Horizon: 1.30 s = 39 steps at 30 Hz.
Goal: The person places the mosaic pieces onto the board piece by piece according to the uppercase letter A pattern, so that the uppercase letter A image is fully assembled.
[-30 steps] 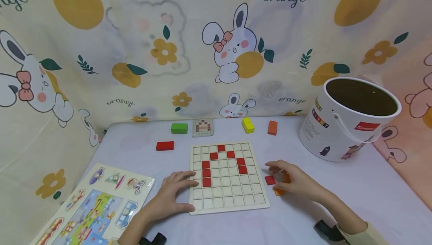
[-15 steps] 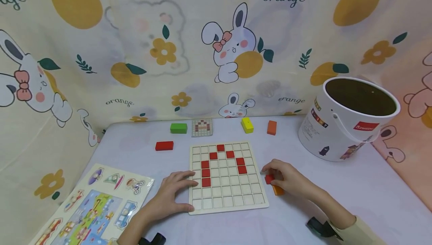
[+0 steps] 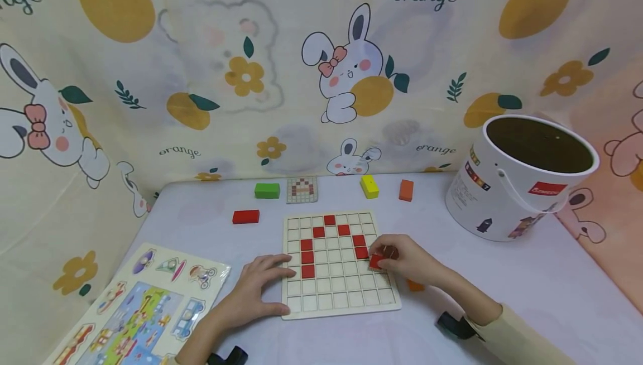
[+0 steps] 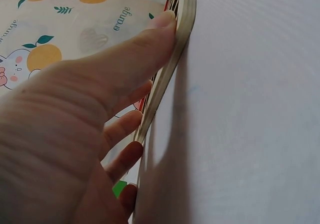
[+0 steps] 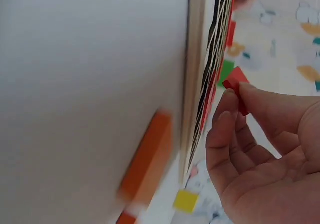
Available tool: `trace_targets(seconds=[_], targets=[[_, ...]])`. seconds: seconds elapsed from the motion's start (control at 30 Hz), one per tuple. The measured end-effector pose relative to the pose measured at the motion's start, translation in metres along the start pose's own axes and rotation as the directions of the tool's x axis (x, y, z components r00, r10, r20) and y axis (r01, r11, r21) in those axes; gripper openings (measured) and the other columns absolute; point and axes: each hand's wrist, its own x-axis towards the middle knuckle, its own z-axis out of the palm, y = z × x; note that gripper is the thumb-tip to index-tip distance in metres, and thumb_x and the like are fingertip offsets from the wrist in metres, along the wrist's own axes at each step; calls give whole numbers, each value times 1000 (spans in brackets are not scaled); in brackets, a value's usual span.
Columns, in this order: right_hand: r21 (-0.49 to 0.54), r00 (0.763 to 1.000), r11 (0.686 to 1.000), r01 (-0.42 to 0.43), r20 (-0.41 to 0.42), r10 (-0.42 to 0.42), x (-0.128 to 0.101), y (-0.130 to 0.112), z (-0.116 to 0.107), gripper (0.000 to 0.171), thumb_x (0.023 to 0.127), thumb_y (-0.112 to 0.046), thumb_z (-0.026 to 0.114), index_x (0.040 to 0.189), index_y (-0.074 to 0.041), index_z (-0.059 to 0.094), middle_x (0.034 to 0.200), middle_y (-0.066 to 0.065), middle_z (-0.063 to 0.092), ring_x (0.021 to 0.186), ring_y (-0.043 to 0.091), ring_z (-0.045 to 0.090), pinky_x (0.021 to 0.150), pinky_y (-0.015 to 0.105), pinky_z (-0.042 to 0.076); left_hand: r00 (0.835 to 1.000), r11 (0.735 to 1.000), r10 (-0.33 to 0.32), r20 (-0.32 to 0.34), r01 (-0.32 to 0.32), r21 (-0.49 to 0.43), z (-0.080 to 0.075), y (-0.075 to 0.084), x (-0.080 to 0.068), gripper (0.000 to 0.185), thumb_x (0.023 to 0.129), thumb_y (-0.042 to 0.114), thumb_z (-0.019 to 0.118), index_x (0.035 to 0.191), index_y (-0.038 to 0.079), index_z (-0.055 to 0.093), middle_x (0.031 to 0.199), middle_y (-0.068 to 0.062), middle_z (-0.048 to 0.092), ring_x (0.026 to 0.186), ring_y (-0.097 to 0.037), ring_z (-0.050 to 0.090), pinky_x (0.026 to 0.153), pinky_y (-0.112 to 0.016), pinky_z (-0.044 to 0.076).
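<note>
Risk: right hand (image 3: 402, 258) fingers pinching the red tile (image 3: 375, 262) may misseat it; left hand (image 3: 256, 292) lies flat, steadying the board (image 3: 341, 303).

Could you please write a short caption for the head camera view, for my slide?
Right hand pinches a red tile over the grid board while the left hand steadies its edge.
</note>
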Motion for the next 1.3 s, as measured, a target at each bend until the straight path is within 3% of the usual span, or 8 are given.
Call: trace_targets(seconds=[0.2,0.6,1.07,1.2,1.3], targets=[[-39,999,999,27,42,-25,14,-7,11,21,88,9,67,102,-5,71,94,1,64,79,16,52,69,24,46,1000,1000,7,-1,-7,6,0,0,1,60,73,56,82,125,30,66,149,5,47,139,-28,35,108,-61,25],[-162,999,986,34,9,-33,13,-12,17,19,85,4,73,98,-9,70,86,-5,61,79,12,52,68,24,47,1000,1000,-11,8,11,-1,-1,1,1,61,71,52,84,125,30,67,150,5,46,140,-25,35,109,-59,24],[-338,998,941,15,-57,-37,8,-18,21,22,81,-1,79,100,-10,74,84,-7,57,77,11,51,66,24,45,999,999,-32,33,31,39,-1,8,2,63,71,51,85,127,28,66,152,4,45,141,-26,32,110,-59,24],[-384,994,922,55,-65,-86,3,-21,20,19,81,-2,79,98,-9,74,85,-7,59,74,10,51,63,22,45,999,999,-36,34,34,39,-1,8,1,65,69,52,86,127,28,66,152,3,45,142,-25,32,110,-59,24],[-457,987,883,110,-51,-150,-5,-25,19,15,83,-7,79,96,-10,74,90,-4,62,78,12,54,66,26,49,999,999,-36,33,35,36,-1,8,1,66,68,53,86,127,28,66,152,3,45,142,-25,32,110,-59,23]])
